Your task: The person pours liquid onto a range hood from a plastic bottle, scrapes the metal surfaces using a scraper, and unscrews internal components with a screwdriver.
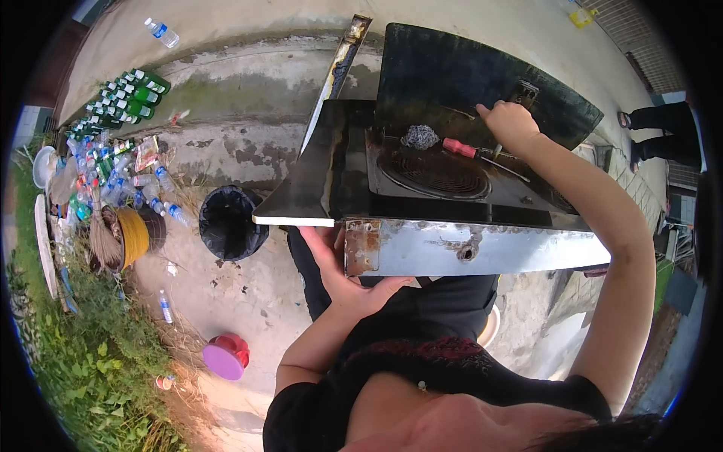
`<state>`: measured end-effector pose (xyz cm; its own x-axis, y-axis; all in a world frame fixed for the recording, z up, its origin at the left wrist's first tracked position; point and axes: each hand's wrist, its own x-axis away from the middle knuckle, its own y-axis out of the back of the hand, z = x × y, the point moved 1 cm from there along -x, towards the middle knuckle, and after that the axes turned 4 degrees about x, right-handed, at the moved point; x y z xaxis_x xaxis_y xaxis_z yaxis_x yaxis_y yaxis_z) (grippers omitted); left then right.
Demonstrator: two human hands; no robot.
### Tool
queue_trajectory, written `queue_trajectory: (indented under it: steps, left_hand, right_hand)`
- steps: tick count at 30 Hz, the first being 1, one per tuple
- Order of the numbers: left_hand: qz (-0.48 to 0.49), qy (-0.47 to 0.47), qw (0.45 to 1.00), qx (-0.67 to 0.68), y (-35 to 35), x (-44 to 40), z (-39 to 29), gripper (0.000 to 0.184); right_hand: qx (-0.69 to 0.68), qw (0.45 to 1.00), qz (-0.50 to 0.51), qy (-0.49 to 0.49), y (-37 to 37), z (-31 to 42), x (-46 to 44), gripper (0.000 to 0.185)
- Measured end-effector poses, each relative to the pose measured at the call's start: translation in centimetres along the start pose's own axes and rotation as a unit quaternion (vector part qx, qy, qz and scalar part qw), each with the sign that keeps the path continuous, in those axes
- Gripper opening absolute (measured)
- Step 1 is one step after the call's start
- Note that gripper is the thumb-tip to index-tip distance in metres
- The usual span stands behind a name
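Observation:
A greasy black metal appliance (482, 245) with rusty edges rests across my lap, its round grille (433, 175) facing up. My left hand (354, 290) grips its lower left corner from beneath, fingers behind the side wall. Over the appliance's right part, my right hand (512, 128) is closed round a thin tool whose tip points down near the dark raised panel (452, 75); the tool is mostly hidden by the hand. Between the grille and the panel lie a steel wool ball (419, 136) and a screwdriver with a red handle (459, 148).
A black-lined bin (233, 224) stands left of the appliance. Farther left are green bottles (139, 98), plastic bottles and a yellow-wrapped basket (133, 237). A pink stool (224, 358) is at lower left. A long metal strip (335, 75) leans behind. Another person's legs (663, 133) show at right.

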<state>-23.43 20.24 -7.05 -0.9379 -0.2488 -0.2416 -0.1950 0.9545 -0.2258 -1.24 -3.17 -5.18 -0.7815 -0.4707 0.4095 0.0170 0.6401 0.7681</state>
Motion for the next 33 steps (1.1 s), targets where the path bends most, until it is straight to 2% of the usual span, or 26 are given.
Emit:
queue_trajectory:
  steps: [5,9,12,16,17,20,25,32,33]
  left_hand:
    - [0.009,-0.016,0.999,-0.028,0.1,-0.2,-0.2,0.127]
    - [-0.002,-0.034,0.998,-0.061,0.2,0.1,-0.1,0.124]
    - [-0.005,-0.043,0.998,-0.044,0.2,0.0,0.0,0.123]
    - [-0.011,-0.033,0.998,-0.053,0.2,-0.2,-0.4,0.123]
    - [-0.008,-0.043,0.996,-0.071,0.2,-0.2,-0.5,0.123]
    - [-0.021,-0.037,0.999,-0.028,0.1,0.0,0.0,0.124]
    - [-0.039,-0.011,0.999,-0.006,-0.2,0.2,0.1,0.126]
    - [-0.033,-0.028,0.999,-0.013,0.0,0.2,0.5,0.126]
    - [-0.034,-0.018,0.999,-0.014,0.1,0.4,0.4,0.126]
  right_hand:
    - [0.013,1.000,-0.017,0.003,-0.3,0.7,-1.5,0.017]
    - [-0.028,0.999,0.005,-0.017,-1.9,1.2,-1.3,0.020]
    - [-0.057,0.997,0.031,0.048,-1.7,-1.5,-0.6,0.023]
    - [-0.047,0.998,-0.002,-0.040,-0.9,-3.6,2.3,0.025]
    - [0.003,0.999,-0.023,-0.034,-1.5,-4.1,2.7,0.024]
    - [0.038,0.999,0.004,0.014,-4.0,-4.8,2.4,0.024]
    - [0.016,0.999,0.020,-0.022,-5.9,-4.0,1.5,0.022]
    - [-0.033,0.997,0.062,0.024,-6.8,-1.4,-0.3,0.014]
    - [-0.030,0.995,0.073,0.054,-6.4,-1.8,-0.1,0.022]
